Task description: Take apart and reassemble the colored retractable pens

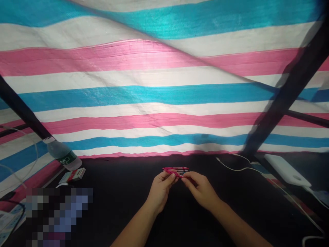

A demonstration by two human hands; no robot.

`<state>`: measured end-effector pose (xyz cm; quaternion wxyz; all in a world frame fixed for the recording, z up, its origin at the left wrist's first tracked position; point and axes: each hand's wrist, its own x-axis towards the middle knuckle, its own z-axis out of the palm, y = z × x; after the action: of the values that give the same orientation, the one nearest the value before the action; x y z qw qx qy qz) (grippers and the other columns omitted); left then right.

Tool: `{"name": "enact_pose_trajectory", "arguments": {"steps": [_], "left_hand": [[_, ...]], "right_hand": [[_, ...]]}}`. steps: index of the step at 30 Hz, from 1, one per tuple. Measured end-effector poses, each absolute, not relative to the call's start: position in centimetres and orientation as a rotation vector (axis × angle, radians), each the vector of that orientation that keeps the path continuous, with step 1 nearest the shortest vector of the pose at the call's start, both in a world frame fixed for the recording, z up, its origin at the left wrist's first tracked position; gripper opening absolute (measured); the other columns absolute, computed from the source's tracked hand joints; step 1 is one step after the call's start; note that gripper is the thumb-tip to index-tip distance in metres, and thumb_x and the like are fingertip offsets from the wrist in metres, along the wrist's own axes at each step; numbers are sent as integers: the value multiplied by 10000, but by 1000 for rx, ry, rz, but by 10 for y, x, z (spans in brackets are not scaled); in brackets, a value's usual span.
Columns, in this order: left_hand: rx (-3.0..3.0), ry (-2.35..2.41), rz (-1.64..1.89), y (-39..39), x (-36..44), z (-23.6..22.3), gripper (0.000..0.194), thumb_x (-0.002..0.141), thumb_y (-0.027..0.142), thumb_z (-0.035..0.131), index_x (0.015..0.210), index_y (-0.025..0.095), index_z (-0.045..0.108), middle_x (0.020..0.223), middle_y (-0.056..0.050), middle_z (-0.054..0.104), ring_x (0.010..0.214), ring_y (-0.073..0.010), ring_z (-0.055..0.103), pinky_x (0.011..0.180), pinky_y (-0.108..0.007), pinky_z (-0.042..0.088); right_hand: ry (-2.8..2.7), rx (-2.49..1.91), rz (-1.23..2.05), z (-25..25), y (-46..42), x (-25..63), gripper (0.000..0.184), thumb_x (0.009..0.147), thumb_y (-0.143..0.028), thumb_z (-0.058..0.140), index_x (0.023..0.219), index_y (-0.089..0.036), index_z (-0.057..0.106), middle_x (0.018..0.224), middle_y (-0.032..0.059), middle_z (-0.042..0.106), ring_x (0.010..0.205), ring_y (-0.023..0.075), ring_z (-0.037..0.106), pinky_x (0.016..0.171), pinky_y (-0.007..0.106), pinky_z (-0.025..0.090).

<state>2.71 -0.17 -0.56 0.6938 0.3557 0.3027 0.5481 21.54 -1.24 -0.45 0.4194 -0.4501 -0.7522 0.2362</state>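
Note:
Both my hands meet over a black surface (123, 192) near the bottom middle of the head view. My left hand (159, 191) and my right hand (199, 188) each pinch one end of a thin pink pen-like stick (174, 173) held between them. Two or three more pink sticks (176, 168) lie side by side on the black surface just beyond my fingertips. The fingers of both hands are curled closed around the held stick.
A striped pink, blue and white tarp (154, 96) hangs behind the surface, crossed by dark poles (288, 96). A plastic water bottle (63, 154) and a small red-and-white box (73, 175) lie at left. A white power bank (285, 169) with a white cable (236, 166) sits at right.

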Motion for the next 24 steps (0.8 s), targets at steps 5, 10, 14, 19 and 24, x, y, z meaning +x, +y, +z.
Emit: {"name": "enact_pose_trajectory", "arguments": {"steps": [5,10,14,19,24], "left_hand": [[802,691,1230,-1,27,-7,251,802,303,873,976,131,818,967,-100,779,940,-199,698,938,-316,518],[798,680,1228,0,26,-8,248,807,301,869,973,125,815,975,-108,779,960,-201,694,951,-311,511],[810,694,1219,-1,26,-7,235,805,292,869,964,128,815,966,-100,774,947,-193,686,935,-303,511],[806,702,1229,-1,27,-6,251,798,310,870,966,131,816,950,-99,775,941,-195,683,941,-309,501],[848,723,1221,-3,27,-6,229,800,293,866,952,131,814,935,-91,762,903,-188,669,908,-306,503]], "right_hand": [[-1936,-1116,597,-1,-13,214,256,1051,-366,512,971,-219,706,828,39,702,748,211,661,701,315,519],[-1930,-1093,475,-2,-12,216,139,1014,-315,589,1025,-234,702,904,58,702,828,233,658,743,334,514],[-1918,-1110,671,-3,-11,215,279,1062,-353,498,921,-231,706,780,32,685,694,206,631,652,315,492],[-1954,-1089,587,-7,-11,215,201,1013,-361,589,1129,-245,705,999,80,731,872,253,666,781,368,523],[-1869,-1095,766,-6,-10,213,264,1039,-381,538,953,-220,728,849,38,708,768,216,640,711,325,487]]}}
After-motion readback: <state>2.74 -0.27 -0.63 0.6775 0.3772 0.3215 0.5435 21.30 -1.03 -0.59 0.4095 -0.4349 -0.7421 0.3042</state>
